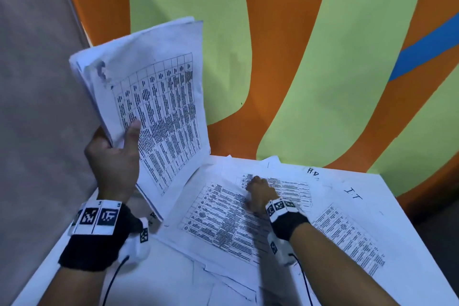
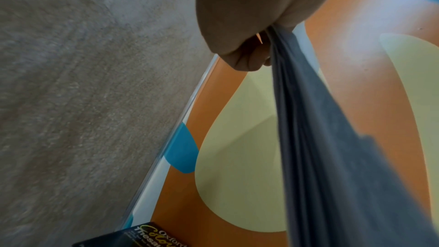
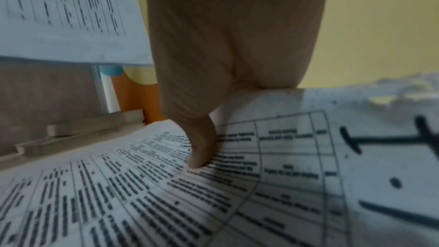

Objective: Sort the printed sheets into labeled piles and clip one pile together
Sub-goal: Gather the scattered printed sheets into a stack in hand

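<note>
A stack of sheets (image 1: 151, 97) is held up over the left rear corner of the worktop (image 1: 159, 278) by the left hand (image 1: 114, 156), its lower edge close to the papers below. A printed sheet (image 1: 223, 221) is spread at the middle, and the right hand (image 1: 260, 194) is laid on it toward the back. A further sheet (image 1: 347, 233) is placed to the right, with the handwritten label (image 1: 354, 194) behind it. The wall (image 1: 285, 57) is met at the rear.
</note>
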Demonstrator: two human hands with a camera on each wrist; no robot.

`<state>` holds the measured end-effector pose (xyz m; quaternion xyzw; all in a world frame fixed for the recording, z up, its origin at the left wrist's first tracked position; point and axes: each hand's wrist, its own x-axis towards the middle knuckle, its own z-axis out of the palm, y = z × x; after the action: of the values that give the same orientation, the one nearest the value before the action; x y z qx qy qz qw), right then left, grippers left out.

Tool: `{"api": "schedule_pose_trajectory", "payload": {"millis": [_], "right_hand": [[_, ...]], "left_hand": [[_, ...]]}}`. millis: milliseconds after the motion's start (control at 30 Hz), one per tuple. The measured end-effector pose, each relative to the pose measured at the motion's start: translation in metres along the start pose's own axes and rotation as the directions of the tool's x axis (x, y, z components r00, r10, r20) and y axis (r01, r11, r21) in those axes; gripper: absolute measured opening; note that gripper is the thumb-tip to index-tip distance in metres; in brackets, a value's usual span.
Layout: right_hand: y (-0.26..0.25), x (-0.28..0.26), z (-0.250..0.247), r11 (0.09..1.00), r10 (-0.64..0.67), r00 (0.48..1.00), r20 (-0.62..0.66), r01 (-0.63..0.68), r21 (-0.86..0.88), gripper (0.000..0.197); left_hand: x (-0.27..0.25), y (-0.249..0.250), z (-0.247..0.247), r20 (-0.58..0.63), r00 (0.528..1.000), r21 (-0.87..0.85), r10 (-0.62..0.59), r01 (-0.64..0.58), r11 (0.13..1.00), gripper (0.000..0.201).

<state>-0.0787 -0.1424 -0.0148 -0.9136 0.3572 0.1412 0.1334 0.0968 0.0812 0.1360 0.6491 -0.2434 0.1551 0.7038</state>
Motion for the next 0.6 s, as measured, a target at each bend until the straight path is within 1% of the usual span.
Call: {"api": "schedule_pose_trajectory", "payload": {"millis": [33, 67, 167, 200, 233, 300, 333, 400, 433, 467, 500, 533, 567, 600], "right_hand": [[-0.001, 0.001, 0.000, 1.000, 0.002, 1.000, 0.010, -0.001, -0.016, 0.043], [-0.003, 0.002, 0.000, 1.000, 0.004, 1.000, 0.018, -0.005, 0.007, 0.046], [0.000, 0.004, 0.000, 0.986, 0.023, 0.998, 0.064, -0.034, 0.166, 0.061], [-0.001, 0.001, -0.001, 0.980, 0.024, 0.998, 0.061, -0.035, 0.194, 0.060], [-0.002, -0.001, -0.002, 0.978, 0.009, 0.999, 0.034, -0.015, 0.208, 0.054], [-0.003, -0.012, -0.006, 0.974, -0.028, 0.999, -0.033, 0.034, 0.223, 0.032], [-0.002, -0.018, -0.011, 0.967, -0.037, 0.998, -0.053, 0.050, 0.252, 0.025], [0.005, -0.034, -0.021, 0.944, -0.026, 0.995, -0.097, 0.056, 0.326, 0.021], [0.011, -0.044, -0.029, 0.926, -0.012, 0.992, -0.125, 0.058, 0.373, 0.021], [0.018, -0.056, -0.037, 0.902, 0.014, 0.984, -0.178, 0.065, 0.427, 0.018], [0.028, -0.067, -0.046, 0.867, 0.053, 0.972, -0.231, 0.070, 0.493, 0.014], [0.038, -0.079, -0.052, 0.815, 0.109, 0.955, -0.275, 0.072, 0.575, 0.015], [0.052, -0.093, -0.058, 0.742, 0.184, 0.935, -0.303, 0.070, 0.667, 0.019], [0.067, -0.104, -0.060, 0.659, 0.259, 0.907, -0.333, 0.086, 0.748, 0.019]], "left_hand": [[0.001, -0.001, -0.001, -0.001, 1.000, 0.006, -0.003, 0.003, 1.000, 0.039], [0.001, -0.001, -0.003, 0.000, 1.000, 0.009, -0.009, 0.009, 1.000, 0.038], [0.000, -0.003, -0.002, 0.018, 1.000, 0.011, -0.004, 0.004, 1.000, 0.034], [-0.001, -0.002, -0.002, 0.023, 1.000, 0.016, -0.002, 0.002, 1.000, 0.033], [-0.002, -0.002, 0.000, 0.029, 1.000, 0.019, -0.001, 0.000, 1.000, 0.033], [-0.003, -0.001, 0.004, 0.031, 1.000, 0.001, 0.001, -0.001, 1.000, 0.035], [-0.003, 0.000, 0.005, 0.021, 1.000, -0.020, -0.002, 0.002, 1.000, 0.036], [-0.002, 0.002, 0.009, -0.022, 1.000, -0.076, -0.017, 0.015, 0.997, 0.045], [-0.003, 0.007, 0.012, -0.049, 0.999, -0.100, -0.008, 0.003, 0.995, 0.053], [-0.004, 0.013, 0.015, -0.068, 0.998, -0.115, 0.005, -0.013, 0.993, 0.059], [-0.005, 0.021, 0.019, -0.081, 0.997, -0.130, 0.018, -0.029, 0.991, 0.061], [-0.007, 0.028, 0.023, -0.071, 0.997, -0.137, 0.020, -0.030, 0.990, 0.054], [-0.008, 0.028, 0.028, -0.068, 0.997, -0.107, 0.027, -0.034, 0.994, 0.039], [-0.009, 0.029, 0.031, -0.069, 0.997, -0.082, 0.042, -0.048, 0.995, 0.027]]}}
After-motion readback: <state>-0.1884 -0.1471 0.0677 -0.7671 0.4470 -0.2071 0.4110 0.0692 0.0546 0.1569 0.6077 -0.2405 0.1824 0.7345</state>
